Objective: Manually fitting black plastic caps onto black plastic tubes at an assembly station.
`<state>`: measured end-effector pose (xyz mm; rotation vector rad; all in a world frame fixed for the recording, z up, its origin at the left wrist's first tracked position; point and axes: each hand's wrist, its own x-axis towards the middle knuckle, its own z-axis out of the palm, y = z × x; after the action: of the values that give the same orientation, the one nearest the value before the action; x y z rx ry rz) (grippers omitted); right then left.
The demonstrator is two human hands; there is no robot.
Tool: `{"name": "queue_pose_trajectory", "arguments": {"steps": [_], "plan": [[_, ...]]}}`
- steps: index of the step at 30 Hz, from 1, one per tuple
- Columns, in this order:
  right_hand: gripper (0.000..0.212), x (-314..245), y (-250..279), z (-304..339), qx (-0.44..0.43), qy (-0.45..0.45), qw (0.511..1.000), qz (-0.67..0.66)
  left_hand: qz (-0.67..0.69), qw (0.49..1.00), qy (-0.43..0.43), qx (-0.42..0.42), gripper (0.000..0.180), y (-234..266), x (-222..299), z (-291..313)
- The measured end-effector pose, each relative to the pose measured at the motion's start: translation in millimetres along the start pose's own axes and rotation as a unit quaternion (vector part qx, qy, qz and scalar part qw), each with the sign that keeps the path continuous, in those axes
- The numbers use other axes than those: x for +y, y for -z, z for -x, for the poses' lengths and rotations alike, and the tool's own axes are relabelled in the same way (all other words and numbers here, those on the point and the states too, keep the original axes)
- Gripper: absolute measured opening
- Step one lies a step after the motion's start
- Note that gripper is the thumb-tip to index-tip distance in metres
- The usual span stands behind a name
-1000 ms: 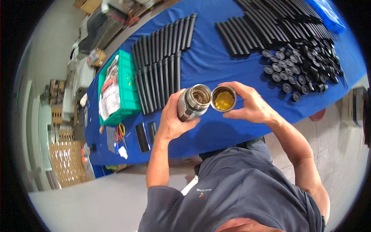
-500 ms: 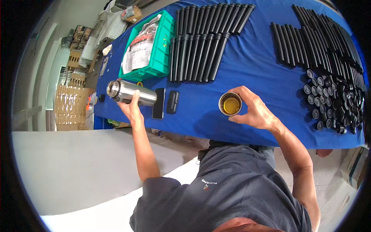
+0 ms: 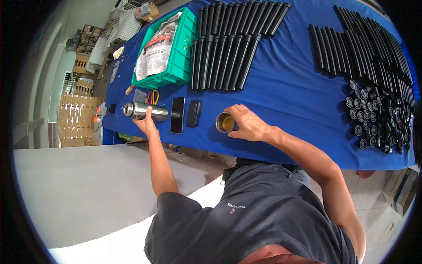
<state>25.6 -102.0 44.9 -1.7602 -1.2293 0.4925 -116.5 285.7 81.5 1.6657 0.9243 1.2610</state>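
Observation:
My left hand (image 3: 148, 125) is closed around a steel thermos flask (image 3: 160, 114). The flask lies tipped over on its side in the grip, its uncapped mouth facing left. To its right on the blue cloth are a black phone (image 3: 177, 115) and a small dark case (image 3: 194, 113). My right hand (image 3: 250, 125) grips a metal-rimmed cup (image 3: 221, 124) by its right side, fingers at the far edge and thumb at the near one. Yellowish liquid shows inside, and the cup leans to the left. Whether the flask touches the cloth, I cannot tell.
A green crate (image 3: 188, 55) holding newspaper (image 3: 154, 57) stands at the back left. Scissors (image 3: 154, 96) lie just before it. Black tubes (image 3: 226, 59) line the far middle; more tubes (image 3: 325, 50) and several round black caps (image 3: 364, 113) cover the right side.
The cup has moved left toward the flask and now tilts to the left. My left hand has shifted a little left with the flask, which looks smaller and farther from the camera.

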Motion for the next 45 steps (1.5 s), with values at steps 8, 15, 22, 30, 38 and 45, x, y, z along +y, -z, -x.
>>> {"name": "queue_pose_trajectory", "arguments": {"steps": [8,15,22,30,38,45], "plan": [[0.059,2,-64,-48,0.031,0.090,0.992,0.079,-0.081,0.996,-0.036,0.019,0.080,33,2,16],[0.094,10,-73,-53,0.053,0.081,0.992,0.079,-0.024,0.977,-0.211,0.024,0.054,6,61,75],[0.044,11,20,7,0.104,0.114,0.977,0.149,0.108,0.938,-0.287,-0.162,0.028,-103,154,109],[0.035,74,114,101,0.128,0.085,0.969,0.192,0.018,0.829,-0.285,-0.482,0.043,-313,197,224],[0.040,87,121,109,0.184,0.071,0.975,0.101,0.057,0.781,-0.351,-0.514,0.015,-460,182,295],[0.041,85,120,110,0.191,0.046,0.978,0.063,0.035,0.751,-0.395,-0.527,0.016,-516,197,306]]}}
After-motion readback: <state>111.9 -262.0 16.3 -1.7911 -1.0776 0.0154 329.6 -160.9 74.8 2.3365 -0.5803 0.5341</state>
